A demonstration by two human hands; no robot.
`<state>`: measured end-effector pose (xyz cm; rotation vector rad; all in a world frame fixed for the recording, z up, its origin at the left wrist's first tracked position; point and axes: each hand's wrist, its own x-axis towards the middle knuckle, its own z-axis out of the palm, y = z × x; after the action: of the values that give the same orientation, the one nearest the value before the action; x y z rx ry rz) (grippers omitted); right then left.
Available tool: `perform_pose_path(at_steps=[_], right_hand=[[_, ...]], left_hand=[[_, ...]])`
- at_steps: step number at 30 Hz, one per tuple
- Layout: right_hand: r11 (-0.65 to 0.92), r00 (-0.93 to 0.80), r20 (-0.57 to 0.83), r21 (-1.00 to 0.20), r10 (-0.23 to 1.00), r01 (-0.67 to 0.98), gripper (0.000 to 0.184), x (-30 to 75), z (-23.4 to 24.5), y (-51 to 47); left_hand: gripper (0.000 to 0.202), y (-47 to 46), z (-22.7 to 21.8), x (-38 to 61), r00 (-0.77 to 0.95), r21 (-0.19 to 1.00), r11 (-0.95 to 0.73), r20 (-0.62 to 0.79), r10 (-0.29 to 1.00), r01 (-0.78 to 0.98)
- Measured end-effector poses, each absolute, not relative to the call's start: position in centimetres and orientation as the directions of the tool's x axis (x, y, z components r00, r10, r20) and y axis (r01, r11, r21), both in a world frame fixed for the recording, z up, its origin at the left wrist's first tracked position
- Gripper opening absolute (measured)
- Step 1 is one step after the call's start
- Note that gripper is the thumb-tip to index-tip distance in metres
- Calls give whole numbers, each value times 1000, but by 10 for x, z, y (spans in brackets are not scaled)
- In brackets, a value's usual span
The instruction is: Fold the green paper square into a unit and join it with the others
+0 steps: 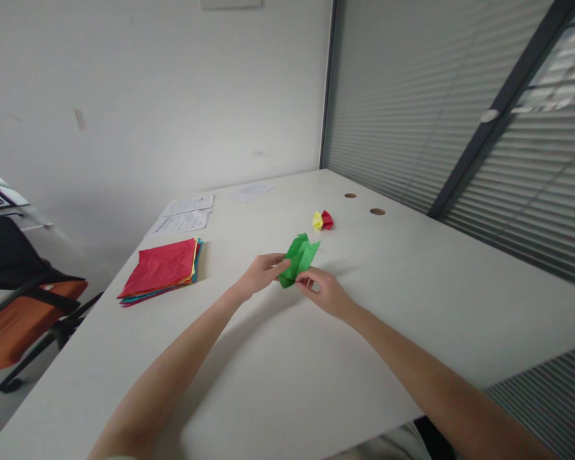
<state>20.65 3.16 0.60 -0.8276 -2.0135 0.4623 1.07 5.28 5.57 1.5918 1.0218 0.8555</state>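
Observation:
A folded green paper piece [299,257] sits between both hands, held just above the white table [412,300]. My left hand [262,273] pinches its left edge with fingers closed. My right hand [324,292] pinches the lower right corner, fingers curled on the paper. Beyond the green piece lie two small folded paper shapes, one yellow [317,221] and one red [326,220], touching each other.
A stack of coloured paper sheets [161,270], red on top, lies at the left of the table. Printed white sheets [186,214] lie near the far wall. Two round cable holes [377,211] sit at the back right. An orange chair [14,319] stands at the left.

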Motion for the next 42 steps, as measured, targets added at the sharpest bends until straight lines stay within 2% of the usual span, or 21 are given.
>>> perform_pose_path(at_steps=[5, 7, 10, 14, 17, 20, 25, 30, 33, 37, 42], right_hand=[[735, -487, 558, -585, 672, 344, 6, 204, 12, 24], [736, -516, 540, -588, 665, 334, 6, 203, 13, 21], [717, -541, 503, -622, 674, 316, 6, 203, 13, 20], [641, -426, 514, -728, 744, 242, 35, 203, 9, 23], [621, -262, 570, -757, 779, 201, 42, 204, 7, 28], [609, -170, 586, -751, 792, 255, 34, 206, 7, 32], [615, -141, 607, -714, 782, 335, 19, 208, 9, 32], [682, -171, 675, -629, 717, 374, 17, 209, 10, 31], [697, -174, 696, -599, 697, 394, 20, 208, 12, 31], [668, -98, 685, -653, 722, 357, 19, 205, 13, 32], [566, -34, 578, -783, 815, 258, 18, 202, 8, 35]], left_hand=[[50, 50, 59, 14, 288, 1000, -1, -3, 958, 15], [46, 50, 57, 14, 287, 1000, 23, -24, 958, 8], [39, 50, 53, 15, 272, 997, -47, 30, 962, 56], [33, 50, 48, 17, 270, 981, -139, 99, 958, 135], [31, 50, 46, 18, 294, 974, -157, 104, 950, 164], [27, 50, 46, 17, 327, 969, -167, 100, 940, 184], [30, 48, 47, 18, 348, 972, -133, 58, 936, 195], [38, 41, 47, 23, 387, 994, -5, -38, 921, 108], [38, 39, 44, 27, 413, 995, 18, -58, 909, 101], [34, 38, 40, 30, 401, 989, -13, -47, 915, 146], [34, 38, 40, 31, 346, 983, -50, -15, 938, 178]])
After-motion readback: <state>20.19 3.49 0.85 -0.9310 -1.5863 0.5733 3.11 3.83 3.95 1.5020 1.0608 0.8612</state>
